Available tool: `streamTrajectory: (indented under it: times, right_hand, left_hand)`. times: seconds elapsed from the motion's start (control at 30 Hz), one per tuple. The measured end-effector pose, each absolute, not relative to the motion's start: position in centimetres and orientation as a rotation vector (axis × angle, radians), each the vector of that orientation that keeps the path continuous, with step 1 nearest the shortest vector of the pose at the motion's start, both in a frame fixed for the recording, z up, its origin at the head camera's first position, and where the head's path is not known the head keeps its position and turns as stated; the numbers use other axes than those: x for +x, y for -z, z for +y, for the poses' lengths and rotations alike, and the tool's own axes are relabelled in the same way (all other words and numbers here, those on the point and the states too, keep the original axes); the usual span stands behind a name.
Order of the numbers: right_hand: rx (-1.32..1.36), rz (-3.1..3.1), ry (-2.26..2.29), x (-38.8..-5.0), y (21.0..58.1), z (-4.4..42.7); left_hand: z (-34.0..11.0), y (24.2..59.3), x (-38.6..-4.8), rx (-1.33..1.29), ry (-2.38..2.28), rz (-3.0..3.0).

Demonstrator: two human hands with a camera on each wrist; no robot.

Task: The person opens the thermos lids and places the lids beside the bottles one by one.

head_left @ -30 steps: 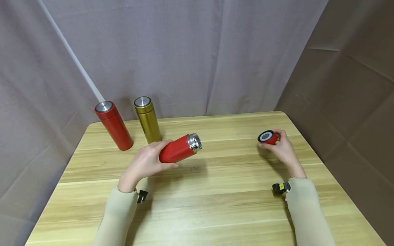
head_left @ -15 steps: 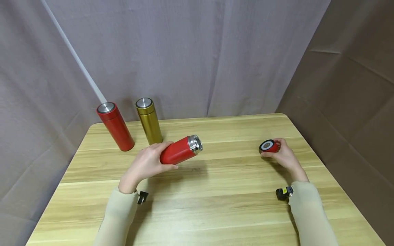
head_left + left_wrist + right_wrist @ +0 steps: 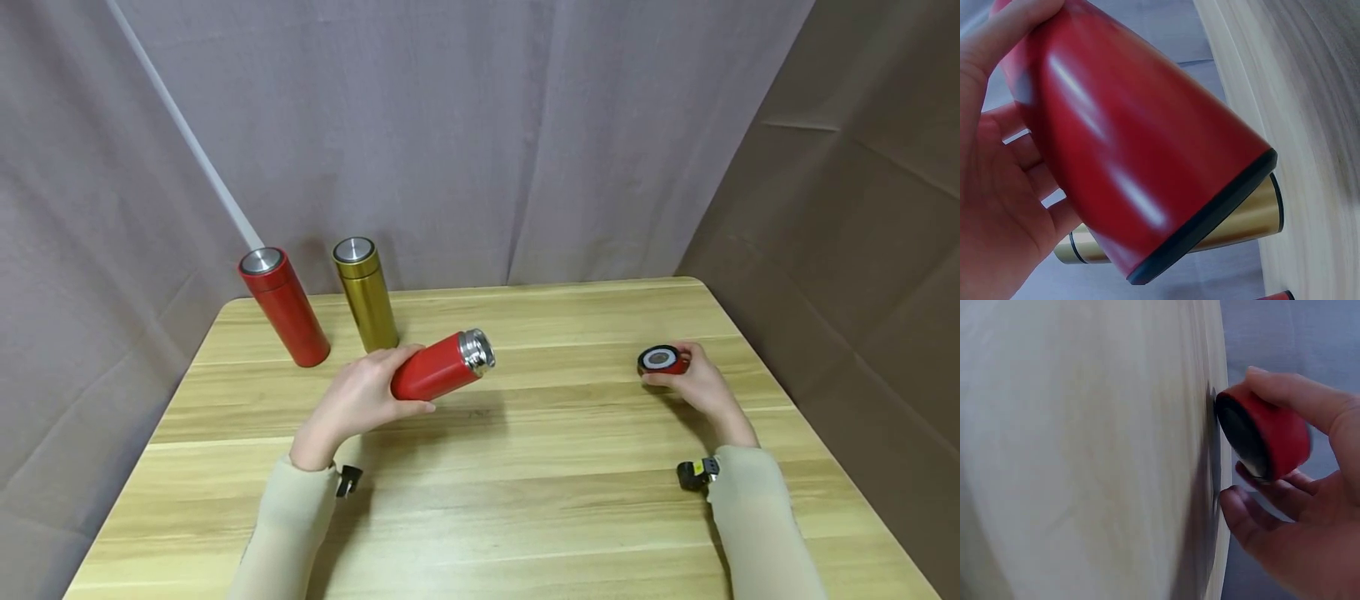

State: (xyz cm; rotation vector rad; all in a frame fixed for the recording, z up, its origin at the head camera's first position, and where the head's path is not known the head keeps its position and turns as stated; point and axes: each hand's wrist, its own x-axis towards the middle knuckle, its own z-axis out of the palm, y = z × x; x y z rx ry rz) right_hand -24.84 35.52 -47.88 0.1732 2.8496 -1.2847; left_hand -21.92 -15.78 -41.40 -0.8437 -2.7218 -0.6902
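Observation:
The left hand (image 3: 360,396) grips an uncapped red bottle (image 3: 433,368), tilted above the table with its silver mouth toward the right. In the left wrist view, that red bottle (image 3: 1129,125) shows its black base, and the left hand (image 3: 1004,187) wraps it. Over at the right, the right hand (image 3: 705,385) pinches a red cap (image 3: 662,359) whose pale ringed face points up toward the head camera. The right wrist view shows the red cap (image 3: 1272,434) between thumb and fingers of the right hand (image 3: 1310,506), close to the table surface.
A capped red bottle (image 3: 285,308) and a capped gold bottle (image 3: 367,296) stand upright at the back left of the wooden table (image 3: 525,500). Grey curtain (image 3: 450,142) hangs behind it, and brown cloth (image 3: 847,250) on the right.
The right hand has lowered the cap toward the table and moved slightly nearer and to the right; the cap's ringed face has turned upward. The left hand and its bottle have hardly moved.

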Motion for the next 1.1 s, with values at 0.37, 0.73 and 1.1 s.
streamTrajectory:
  times: [0.37,0.73,1.1]
  right_hand:
    - [0.161,2.788,1.184,-24.4,47.4,35.8]
    - [0.107,2.758,1.228,-24.6,47.3,36.0]
    - [0.128,2.694,1.350,-24.5,47.6,36.1]
  left_hand:
    - [-16.1,41.3,-21.9,-0.827,0.695,-2.731]
    - [-16.6,41.0,-22.1,-0.820,0.729,-2.699]
    - [-20.3,38.7,-21.5,-0.533,0.897,-2.608]
